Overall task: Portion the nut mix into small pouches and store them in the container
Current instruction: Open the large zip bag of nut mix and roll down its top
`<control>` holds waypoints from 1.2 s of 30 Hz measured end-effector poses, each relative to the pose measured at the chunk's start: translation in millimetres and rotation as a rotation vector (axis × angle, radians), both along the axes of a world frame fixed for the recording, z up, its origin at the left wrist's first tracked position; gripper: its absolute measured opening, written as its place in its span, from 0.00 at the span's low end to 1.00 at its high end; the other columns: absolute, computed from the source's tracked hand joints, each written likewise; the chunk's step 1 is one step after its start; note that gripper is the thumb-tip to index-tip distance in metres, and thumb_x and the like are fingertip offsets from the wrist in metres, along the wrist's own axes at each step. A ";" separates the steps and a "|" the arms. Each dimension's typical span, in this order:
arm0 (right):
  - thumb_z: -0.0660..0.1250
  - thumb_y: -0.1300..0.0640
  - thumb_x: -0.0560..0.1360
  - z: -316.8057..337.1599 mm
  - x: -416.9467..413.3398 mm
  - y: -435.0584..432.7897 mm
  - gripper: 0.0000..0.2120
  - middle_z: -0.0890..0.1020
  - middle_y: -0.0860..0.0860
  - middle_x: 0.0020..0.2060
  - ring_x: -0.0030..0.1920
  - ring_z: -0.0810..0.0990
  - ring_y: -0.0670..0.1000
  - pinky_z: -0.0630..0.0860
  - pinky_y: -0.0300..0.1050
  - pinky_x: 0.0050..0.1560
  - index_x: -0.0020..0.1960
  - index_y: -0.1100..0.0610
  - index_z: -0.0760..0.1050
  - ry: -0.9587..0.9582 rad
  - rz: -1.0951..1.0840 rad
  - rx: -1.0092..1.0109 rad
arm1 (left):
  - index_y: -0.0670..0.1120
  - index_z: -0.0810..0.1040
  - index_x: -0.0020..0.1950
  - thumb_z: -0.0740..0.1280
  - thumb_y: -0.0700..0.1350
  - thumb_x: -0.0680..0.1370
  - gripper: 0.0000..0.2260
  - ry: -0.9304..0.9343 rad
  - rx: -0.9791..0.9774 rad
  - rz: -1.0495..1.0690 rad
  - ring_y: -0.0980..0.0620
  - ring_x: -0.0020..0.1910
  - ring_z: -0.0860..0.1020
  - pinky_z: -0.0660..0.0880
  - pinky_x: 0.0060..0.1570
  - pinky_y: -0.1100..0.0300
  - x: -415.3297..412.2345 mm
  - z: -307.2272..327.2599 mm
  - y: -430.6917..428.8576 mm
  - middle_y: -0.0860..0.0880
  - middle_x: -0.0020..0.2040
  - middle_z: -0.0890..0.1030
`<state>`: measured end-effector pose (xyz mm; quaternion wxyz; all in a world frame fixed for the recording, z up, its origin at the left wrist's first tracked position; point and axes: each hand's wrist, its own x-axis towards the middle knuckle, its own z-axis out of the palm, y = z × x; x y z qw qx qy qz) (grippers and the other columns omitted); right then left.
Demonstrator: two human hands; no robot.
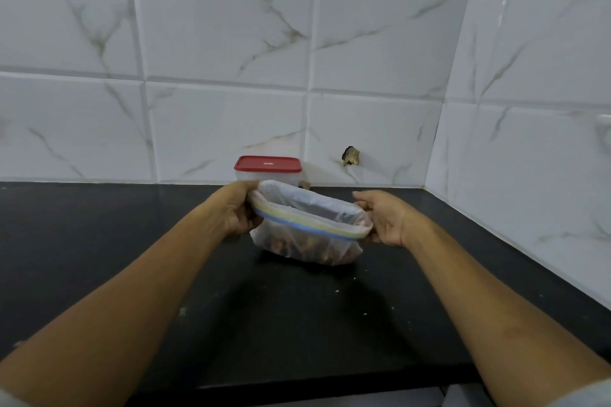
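Note:
A clear zip bag [307,235] with a blue and yellow seal strip stands on the black counter [132,241], its mouth pulled wide. Brown nut mix shows through its lower part. My left hand [236,211] grips the left end of the bag's rim. My right hand [385,220] pinches the right end of the rim. Behind the bag, against the wall, stands a clear plastic container [268,170] with a red lid closed on it.
White marble-look tiles form the back wall and the right wall, meeting in a corner at the right. A small hole [351,156] is broken in the back tile. A few pale crumbs [336,291] lie on the counter in front of the bag.

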<state>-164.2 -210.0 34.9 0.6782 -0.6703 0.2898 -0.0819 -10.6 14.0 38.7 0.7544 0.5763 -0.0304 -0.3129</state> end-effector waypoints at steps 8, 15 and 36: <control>0.71 0.43 0.79 23.0 21.1 15.3 0.17 0.79 0.51 0.42 0.41 0.76 0.51 0.72 0.46 0.41 0.45 0.58 0.77 0.006 0.118 -0.876 | 0.44 0.81 0.56 0.68 0.42 0.80 0.06 -0.351 0.150 -0.195 0.53 0.35 0.78 0.74 0.28 0.63 -15.4 11.7 -4.5 0.48 0.41 0.81; 0.74 0.47 0.77 29.2 51.5 29.7 0.28 0.78 0.50 0.54 0.51 0.78 0.50 0.72 0.42 0.44 0.73 0.50 0.69 -0.048 0.280 -0.984 | 0.52 0.84 0.61 0.68 0.30 0.71 0.24 -0.535 0.128 -0.290 0.41 0.53 0.77 0.73 0.50 0.47 -4.0 8.3 8.2 0.37 0.60 0.81; 0.71 0.62 0.78 37.8 29.3 25.6 0.03 0.84 0.58 0.39 0.35 0.81 0.53 0.79 0.45 0.35 0.47 0.61 0.82 -0.136 0.100 -0.432 | 0.37 0.78 0.59 0.70 0.41 0.81 0.10 -0.192 0.170 -0.097 0.46 0.41 0.85 0.84 0.33 0.53 -13.5 5.2 -9.9 0.42 0.44 0.83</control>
